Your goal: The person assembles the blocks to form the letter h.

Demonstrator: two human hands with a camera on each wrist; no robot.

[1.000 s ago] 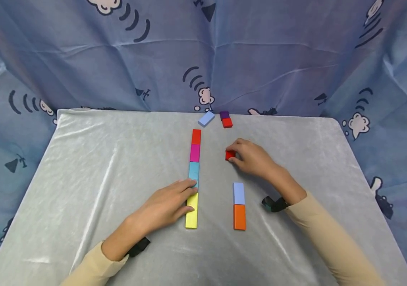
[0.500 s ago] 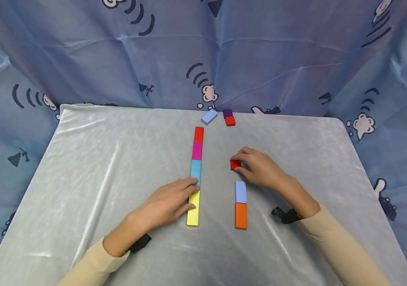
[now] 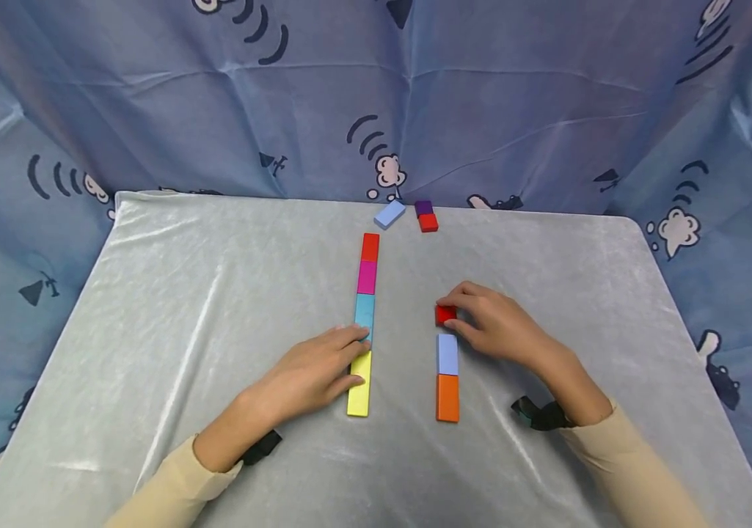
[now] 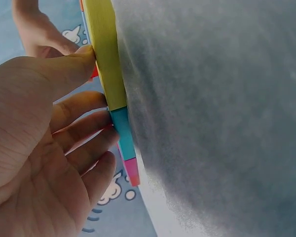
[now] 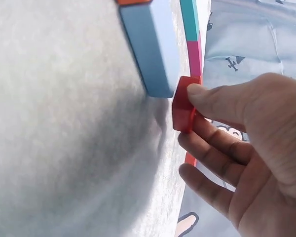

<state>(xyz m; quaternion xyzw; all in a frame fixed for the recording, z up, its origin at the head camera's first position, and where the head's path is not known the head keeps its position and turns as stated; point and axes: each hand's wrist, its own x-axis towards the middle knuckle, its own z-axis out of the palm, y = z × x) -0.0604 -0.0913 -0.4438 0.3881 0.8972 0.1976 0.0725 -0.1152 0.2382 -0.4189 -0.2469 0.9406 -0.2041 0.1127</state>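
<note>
Right hand (image 3: pixel 497 323) has a small red block (image 3: pixel 445 315) pinched between thumb and fingers; fingertips hide part of it. Block sits just beyond the far end of the light-blue block (image 3: pixel 447 356), narrow gap between, roughly in line with it. Can't tell if it touches the table (image 3: pixel 270 279). Left hand (image 3: pixel 312 370) isn't gripping: relaxed fingers rest against the left-hand row, thumb on the yellow block (image 3: pixel 359 396), other fingers about the joint with the teal block (image 3: pixel 364 308), partly covering both. Beyond teal, same row end to end: magenta block (image 3: pixel 367 277), then a red end block (image 3: pixel 370 247). On the right, orange block (image 3: pixel 447 400) butts against the near end of light-blue. Near the far edge: a pale blue block (image 3: pixel 390 215) lying askew, and beside it a purple block (image 3: pixel 423 209) touching a spare red block (image 3: pixel 428 223). Patterned blue cloth (image 3: pixel 151 117) hangs behind.
</note>
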